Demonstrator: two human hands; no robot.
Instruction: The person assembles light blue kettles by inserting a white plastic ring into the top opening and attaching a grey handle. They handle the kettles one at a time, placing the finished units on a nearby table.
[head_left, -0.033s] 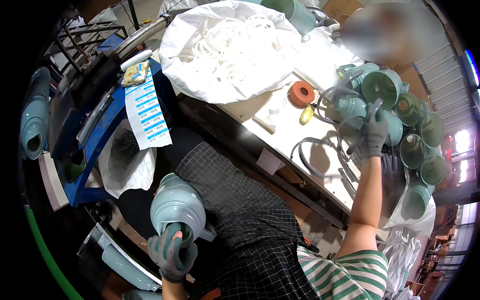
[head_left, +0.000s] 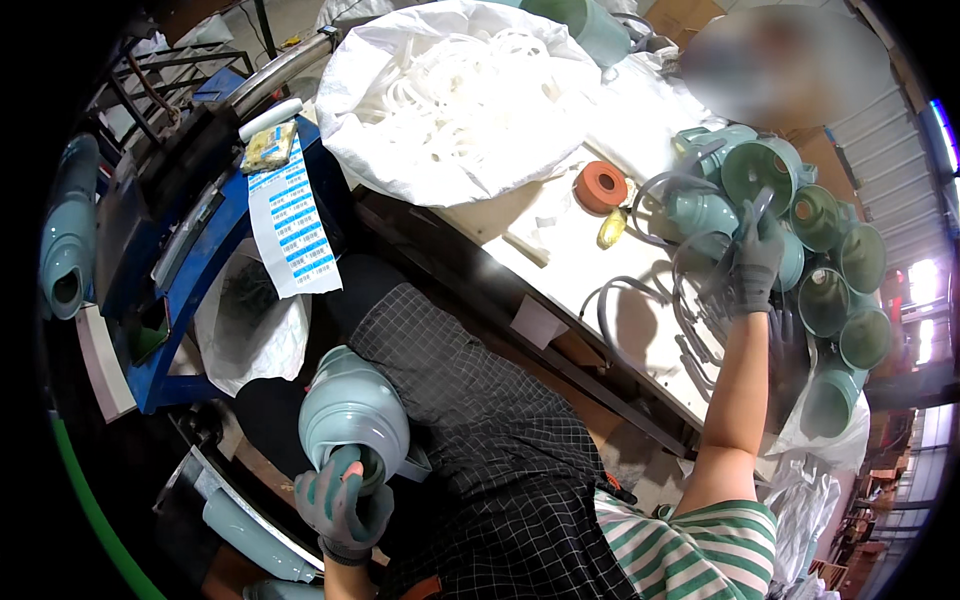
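A glossy grey-green plastic pipe fitting (head_left: 352,405) lies by my thigh at the lower left, its open mouth toward me. My gloved left hand (head_left: 343,503) grips the rim of that mouth, with fingers reaching inside. Over the right side of the table, my gloved right hand (head_left: 757,255) is closed on a grey rubber ring (head_left: 762,203), part of which sticks up past the fingers. Beneath and beside that hand lie several more grey rubber rings (head_left: 690,310), loosely tangled. Just beyond it stand several green pipe fittings (head_left: 765,172), mostly with openings up.
A large white sack (head_left: 345,150) of white rings sits on the table's far side. Nearby are an orange tape roll (head_left: 601,187) and a small yellow item (head_left: 612,229). A label sheet (head_left: 293,225) hangs off a blue frame (head_left: 205,275) at left, above a white bag (head_left: 262,345).
My right hand has shifted slightly right and up with the grey rubber ring. The left hand and its pipe fitting have barely moved.
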